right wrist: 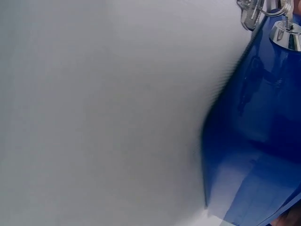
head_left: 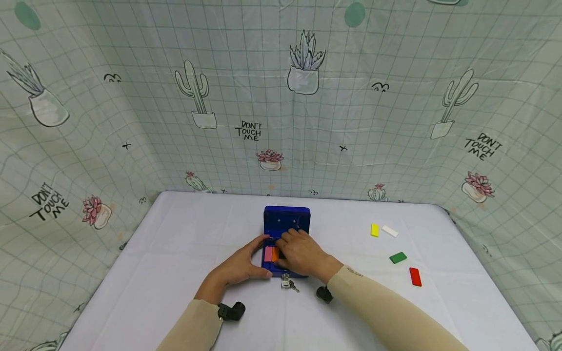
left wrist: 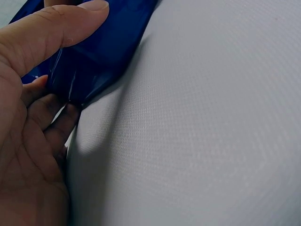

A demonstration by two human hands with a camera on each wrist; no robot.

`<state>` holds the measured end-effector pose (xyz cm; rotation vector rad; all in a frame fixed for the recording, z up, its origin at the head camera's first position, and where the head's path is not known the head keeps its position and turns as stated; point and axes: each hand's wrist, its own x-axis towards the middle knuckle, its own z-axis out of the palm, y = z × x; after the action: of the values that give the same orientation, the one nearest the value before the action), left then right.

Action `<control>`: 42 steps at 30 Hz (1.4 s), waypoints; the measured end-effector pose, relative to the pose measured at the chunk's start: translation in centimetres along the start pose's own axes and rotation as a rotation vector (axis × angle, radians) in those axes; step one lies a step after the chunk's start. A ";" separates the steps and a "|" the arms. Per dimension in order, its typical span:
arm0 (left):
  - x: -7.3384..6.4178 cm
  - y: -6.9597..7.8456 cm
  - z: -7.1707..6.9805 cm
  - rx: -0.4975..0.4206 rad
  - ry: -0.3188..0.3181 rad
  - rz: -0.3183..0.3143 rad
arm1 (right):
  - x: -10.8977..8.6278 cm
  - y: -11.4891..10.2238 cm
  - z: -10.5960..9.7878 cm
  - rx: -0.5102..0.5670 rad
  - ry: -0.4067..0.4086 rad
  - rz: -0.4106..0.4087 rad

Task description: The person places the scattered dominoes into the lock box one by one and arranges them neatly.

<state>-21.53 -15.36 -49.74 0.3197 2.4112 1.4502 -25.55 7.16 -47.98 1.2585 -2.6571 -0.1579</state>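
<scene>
A small blue cash box (head_left: 273, 219) stands on the table with its lid raised. My left hand (head_left: 240, 263) grips the box's left side, its thumb at the front corner and fingers towards the back; the left wrist view shows that thumb over the blue wall (left wrist: 106, 52). Inside the box lie a pink block (head_left: 268, 254) and an orange block (head_left: 275, 254). My right hand (head_left: 303, 251) reaches down into the box with bent fingers. Its fingertips, and anything between them, are hidden. Keys (head_left: 292, 285) hang from the lock (right wrist: 288, 36) on the box's front.
On the right part of the white table (head_left: 175, 234) lie a yellow block (head_left: 374, 230), a white block (head_left: 390, 231), a green block (head_left: 398, 257) and a red block (head_left: 415, 276). Behind the table hangs a patterned cloth (head_left: 228, 161).
</scene>
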 end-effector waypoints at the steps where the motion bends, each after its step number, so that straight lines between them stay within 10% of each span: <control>1: 0.0 0.0 0.0 0.001 0.000 0.001 | 0.0 0.0 0.1 0.002 0.010 0.000; 42: 0.1 0.1 0.3 -0.005 0.031 -0.041 | -5.5 3.3 -2.0 -0.013 0.161 0.024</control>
<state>-21.49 -15.05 -49.75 0.2464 2.4232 1.4539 -24.17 13.48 -46.19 1.1820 -2.5293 -0.0673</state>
